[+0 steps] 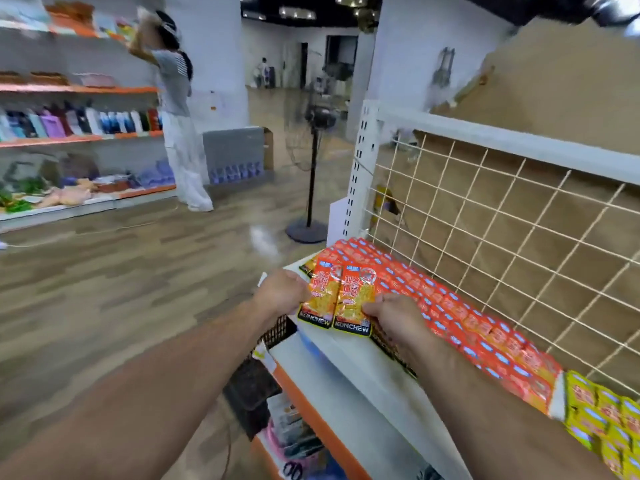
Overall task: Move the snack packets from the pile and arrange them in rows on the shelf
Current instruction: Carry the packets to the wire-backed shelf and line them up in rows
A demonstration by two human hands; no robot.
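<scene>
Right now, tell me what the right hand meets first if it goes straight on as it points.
The right hand pinches the orange packets, shared with the left hand. Pushed straight on, it would probably meet the row of red packets at the far end of the shelf; depth is unclear.

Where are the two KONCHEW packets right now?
Head view, lower centre: KONCHEW packets side by side over the white shelf, pinched between left hand and right hand.

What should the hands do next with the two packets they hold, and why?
Probably lower the two packets onto the shelf at the left end of the orange row, in line with it. The left hand and right hand hold them side by side just above that end, not yet laid down.
</scene>
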